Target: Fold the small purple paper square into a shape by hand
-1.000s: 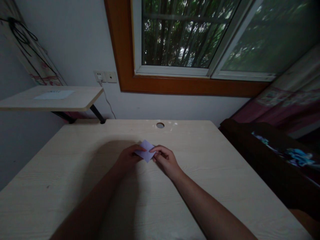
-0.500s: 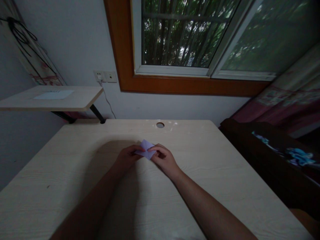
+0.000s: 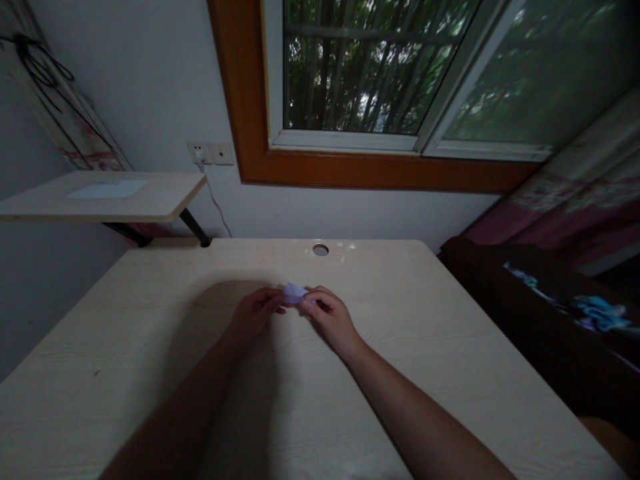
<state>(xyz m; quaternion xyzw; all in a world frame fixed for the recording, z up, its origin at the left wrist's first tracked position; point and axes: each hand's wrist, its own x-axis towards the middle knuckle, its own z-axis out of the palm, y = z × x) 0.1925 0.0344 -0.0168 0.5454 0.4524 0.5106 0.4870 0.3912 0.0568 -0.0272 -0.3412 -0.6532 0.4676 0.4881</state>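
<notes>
A small folded piece of purple paper (image 3: 294, 293) is held between my two hands, over the far middle part of the wooden desk (image 3: 380, 300). My left hand (image 3: 257, 311) pinches its left end between thumb and fingers. On the other side, my right hand (image 3: 329, 312) is closed on the right end, thumb and forefinger together. The paper's upper part shows as a low pointed shape, while its ends are hidden by my fingers.
A raised shelf (image 3: 175, 200) with a white sheet (image 3: 107, 189) on it stands at the back left. A round cable hole (image 3: 321, 250) sits near the desk's back edge. Beyond the right edge lies dark furniture with a blue patterned cloth (image 3: 600, 313).
The purple paper was a diamond with a lower point showing; now that lower part no longer shows and the shape is flatter. My fingers have shifted slightly on its ends.
</notes>
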